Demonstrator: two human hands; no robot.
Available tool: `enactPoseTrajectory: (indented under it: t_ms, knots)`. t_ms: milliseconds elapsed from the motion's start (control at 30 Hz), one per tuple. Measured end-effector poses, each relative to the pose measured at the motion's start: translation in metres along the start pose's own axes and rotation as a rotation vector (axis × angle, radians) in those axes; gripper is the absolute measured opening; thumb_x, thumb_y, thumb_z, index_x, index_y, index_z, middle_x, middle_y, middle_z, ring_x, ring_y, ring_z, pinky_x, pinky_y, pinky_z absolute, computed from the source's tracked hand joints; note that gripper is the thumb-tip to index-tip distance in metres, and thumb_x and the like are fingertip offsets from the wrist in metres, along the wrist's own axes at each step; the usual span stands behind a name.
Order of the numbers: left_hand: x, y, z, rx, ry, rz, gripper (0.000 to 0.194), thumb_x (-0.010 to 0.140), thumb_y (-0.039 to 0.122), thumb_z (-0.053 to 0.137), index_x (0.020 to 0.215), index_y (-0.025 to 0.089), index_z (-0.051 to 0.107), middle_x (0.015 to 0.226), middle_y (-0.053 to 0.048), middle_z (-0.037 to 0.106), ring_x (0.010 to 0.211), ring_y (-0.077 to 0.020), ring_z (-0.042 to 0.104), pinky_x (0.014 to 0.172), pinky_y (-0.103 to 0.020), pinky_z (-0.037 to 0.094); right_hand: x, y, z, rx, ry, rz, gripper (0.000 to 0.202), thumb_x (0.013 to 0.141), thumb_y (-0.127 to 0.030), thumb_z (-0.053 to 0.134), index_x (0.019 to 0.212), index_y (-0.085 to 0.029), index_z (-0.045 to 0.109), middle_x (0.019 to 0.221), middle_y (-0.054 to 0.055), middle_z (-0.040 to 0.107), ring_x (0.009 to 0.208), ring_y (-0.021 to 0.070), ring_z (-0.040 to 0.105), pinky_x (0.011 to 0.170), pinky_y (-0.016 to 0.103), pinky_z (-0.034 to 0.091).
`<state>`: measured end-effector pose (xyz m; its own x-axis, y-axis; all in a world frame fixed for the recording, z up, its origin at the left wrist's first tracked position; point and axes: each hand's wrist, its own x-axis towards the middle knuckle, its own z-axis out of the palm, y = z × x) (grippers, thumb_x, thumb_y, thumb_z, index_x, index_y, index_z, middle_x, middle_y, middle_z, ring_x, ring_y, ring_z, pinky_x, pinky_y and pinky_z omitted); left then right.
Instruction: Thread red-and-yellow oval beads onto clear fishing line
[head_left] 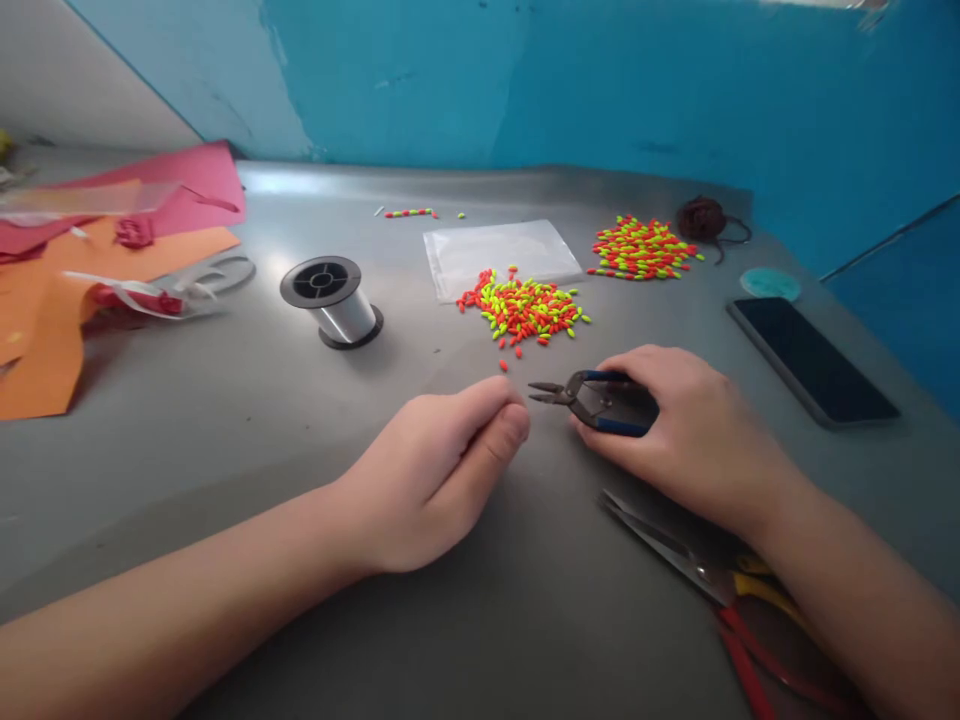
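The left hand (pixel 442 470) is resting low in the middle, its fingers curling in and the thumb pressing against the index finger; whether anything is sitting inside that pinch cannot be told. The right hand (pixel 682 410) is clasping the blue handles of the pliers (pixel 576 390), whose tips are standing slightly parted and pointing left, just beside the left thumb but not touching it. Scissors (pixel 701 570) with red and yellow handles are lying on the near right, partly hiding under the right forearm.

The grey table (pixel 525 620) is shining along its far side, where it is meeting a blue wall (pixel 420 80); a pale wall (pixel 90 100) is showing on the far left. Beyond the hands, a near pile (pixel 529 308) of red and yellow-green beads is spreading over the near edge of a clear bag (pixel 502 250), and a far pile (pixel 641 248) is lying to its right, beside a dark ball (pixel 701 217). A bead row (pixel 409 212) is lying on the far side. A spool (pixel 345 318) is standing left of the near pile, orange paper (pixel 45 340) and pink paper (pixel 217 185) are overlapping farther left, and a phone (pixel 814 360) is lying on the right, near a teal disc (pixel 770 285)
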<state>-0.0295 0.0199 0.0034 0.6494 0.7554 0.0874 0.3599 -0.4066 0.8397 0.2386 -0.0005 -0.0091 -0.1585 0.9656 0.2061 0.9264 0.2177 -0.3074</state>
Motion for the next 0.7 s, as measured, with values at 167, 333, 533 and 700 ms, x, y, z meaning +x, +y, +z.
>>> enactPoseTrajectory:
  t_ms: [167,333,533,700]
  knots:
    - [-0.002,-0.001,0.005,0.103,-0.021,0.063,0.018,0.109,0.028,0.054,0.092,0.021,0.057,0.064,0.01,0.048,0.054,-0.0072,0.042,0.053,-0.021,0.034,-0.004,-0.005,-0.002,-0.033,-0.072,-0.115,0.043,0.081,-0.043,0.083,0.119,-0.024,0.074,0.118,0.009,0.074,0.113,0.0358,0.068,0.102,0.056,0.048]
    - [-0.004,-0.002,0.009,0.151,-0.001,0.106,0.011,0.106,0.025,0.058,0.097,0.02,0.062,0.062,0.011,0.048,0.052,-0.0059,0.041,0.052,-0.019,0.033,-0.007,-0.009,-0.004,-0.019,-0.08,-0.187,0.051,0.082,-0.055,0.084,0.121,-0.025,0.072,0.124,0.01,0.071,0.12,0.0367,0.065,0.109,0.06,0.043]
    - [-0.001,-0.003,0.011,0.199,-0.016,0.196,0.014,0.103,0.019,0.059,0.093,0.017,0.067,0.067,0.008,0.051,0.057,-0.0066,0.044,0.055,-0.019,0.036,-0.01,-0.012,-0.004,0.113,-0.039,-0.267,0.05,0.086,-0.047,0.086,0.128,-0.023,0.072,0.127,0.011,0.07,0.122,0.0345,0.064,0.113,0.058,0.042]
    - [0.0,-0.004,0.013,0.192,-0.002,0.231,0.014,0.104,0.017,0.058,0.095,0.016,0.068,0.068,0.008,0.053,0.056,-0.0068,0.045,0.055,-0.02,0.037,-0.011,-0.02,-0.008,0.272,0.052,-0.368,0.022,0.095,-0.021,0.078,0.117,-0.021,0.076,0.122,0.012,0.071,0.117,0.0275,0.065,0.103,0.047,0.052]
